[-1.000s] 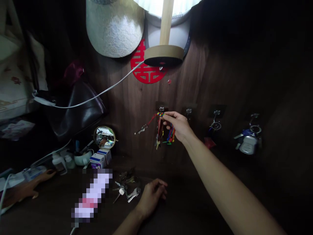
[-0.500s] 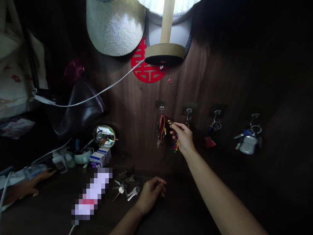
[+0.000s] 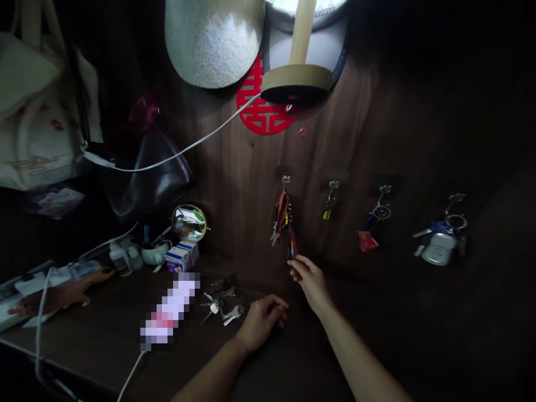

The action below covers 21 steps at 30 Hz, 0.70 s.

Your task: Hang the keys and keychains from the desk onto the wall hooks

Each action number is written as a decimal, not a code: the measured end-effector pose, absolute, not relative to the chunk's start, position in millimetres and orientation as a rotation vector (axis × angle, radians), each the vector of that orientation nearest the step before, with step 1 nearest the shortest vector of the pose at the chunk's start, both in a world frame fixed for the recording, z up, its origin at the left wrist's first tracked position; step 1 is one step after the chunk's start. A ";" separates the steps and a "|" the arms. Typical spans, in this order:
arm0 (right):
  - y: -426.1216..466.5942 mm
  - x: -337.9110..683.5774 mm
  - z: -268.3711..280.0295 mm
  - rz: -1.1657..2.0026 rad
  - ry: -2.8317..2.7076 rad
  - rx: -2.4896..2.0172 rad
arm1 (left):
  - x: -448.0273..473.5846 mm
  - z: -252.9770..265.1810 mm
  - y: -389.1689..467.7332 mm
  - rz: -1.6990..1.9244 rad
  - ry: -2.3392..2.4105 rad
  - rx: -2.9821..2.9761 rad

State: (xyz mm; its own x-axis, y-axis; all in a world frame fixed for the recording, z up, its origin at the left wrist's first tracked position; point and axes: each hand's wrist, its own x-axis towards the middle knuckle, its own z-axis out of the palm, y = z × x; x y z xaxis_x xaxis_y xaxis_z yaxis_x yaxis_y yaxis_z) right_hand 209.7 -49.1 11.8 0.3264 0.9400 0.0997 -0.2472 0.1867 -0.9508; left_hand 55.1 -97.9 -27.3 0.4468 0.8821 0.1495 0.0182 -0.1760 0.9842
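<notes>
My right hand (image 3: pixel 309 280) is at the lower end of a multicoloured braided tassel (image 3: pixel 292 237), with thumb and forefinger closed on its thread tips. The tassel hangs with a bunch of keys (image 3: pixel 275 231) and a reddish-brown strap or pouch (image 3: pixel 282 205) from the leftmost wall hook (image 3: pixel 286 179). On the dark desk rests my left hand (image 3: pixel 262 324), its fingers loosely bent and slightly apart, nothing visible in them. Just left of it lie several loose keys (image 3: pixel 233 314).
Further right on the wall, hooks hold a small yellow-tagged key (image 3: pixel 327 212), a ring with a red tag (image 3: pixel 367 240) and keys with a silver fob (image 3: pixel 438 248). A lamp (image 3: pixel 296 84) and caps are above. Left are a round mirror (image 3: pixel 189 223), small boxes (image 3: pixel 182 257) and a white cable (image 3: pixel 184 151).
My right hand has slid down from the tassel's braided top to its thread ends, and the tassel now hangs closer to the keys. My left hand stays on the desk. The view has shifted slightly.
</notes>
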 end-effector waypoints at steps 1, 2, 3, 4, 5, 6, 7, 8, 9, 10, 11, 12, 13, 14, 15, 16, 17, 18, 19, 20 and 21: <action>-54.4 213.2 4.2 1.010 -0.869 -1.062 | 54.8 -26.7 -98.7 0.941 0.820 1.569; -59.9 217.1 -2.6 1.017 -0.892 -1.087 | 54.5 -26.3 -99.5 0.939 0.825 1.581; -65.3 221.2 -8.3 1.017 -0.912 -1.119 | 54.4 -26.0 -100.4 0.935 0.830 1.592; -70.6 225.3 -13.2 1.010 -0.934 -1.156 | 54.3 -25.9 -101.3 0.932 0.835 1.604; -75.6 229.4 -17.2 0.996 -0.958 -1.194 | 54.3 -26.0 -102.2 0.927 0.841 1.617; -80.2 233.1 -20.4 0.979 -0.983 -1.231 | 54.3 -26.3 -103.3 0.920 0.845 1.635; -84.3 236.4 -23.1 0.958 -1.013 -1.264 | 54.4 -26.6 -104.3 0.910 0.848 1.659; -87.8 239.1 -25.3 0.937 -1.047 -1.289 | 54.4 -26.8 -105.4 0.899 0.853 1.686; -90.6 241.1 -27.2 0.915 -1.080 -1.308 | 54.5 -26.9 -106.5 0.888 0.860 1.718; -92.8 242.3 -28.9 0.891 -1.116 -1.321 | 54.4 -26.6 -107.6 0.879 0.866 1.752; -94.4 242.8 -30.4 0.867 -1.154 -1.331 | 54.1 -26.0 -108.7 0.870 0.872 1.787; -95.5 242.7 -31.6 0.844 -1.194 -1.340 | 53.6 -24.8 -109.9 0.863 0.875 1.824; -96.1 242.2 -32.6 0.821 -1.234 -1.349 | 52.7 -23.1 -111.2 0.857 0.876 1.863; -96.3 241.4 -33.1 0.798 -1.272 -1.359 | 51.4 -21.0 -112.9 0.852 0.872 1.904; -96.4 240.7 -33.3 0.775 -1.309 -1.368 | 49.6 -18.4 -114.9 0.844 0.864 1.947; -96.3 240.1 -33.2 0.753 -1.340 -1.376 | 47.2 -15.4 -117.4 0.828 0.851 1.990; -96.2 239.7 -33.0 0.733 -1.363 -1.382 | 44.1 -12.4 -120.3 0.805 0.836 2.032; -96.1 239.6 -32.9 0.719 -1.378 -1.385 | 40.4 -9.3 -123.5 0.773 0.820 2.073; -96.1 239.8 -32.8 0.712 -1.389 -1.387 | 36.1 -6.4 -126.7 0.734 0.803 2.113; -96.1 240.0 -33.0 0.711 -1.394 -1.389 | 31.2 -3.9 -129.6 0.698 0.791 2.153; -96.2 240.3 -33.5 0.713 -1.399 -1.394 | 25.8 -1.8 -132.0 0.670 0.790 2.196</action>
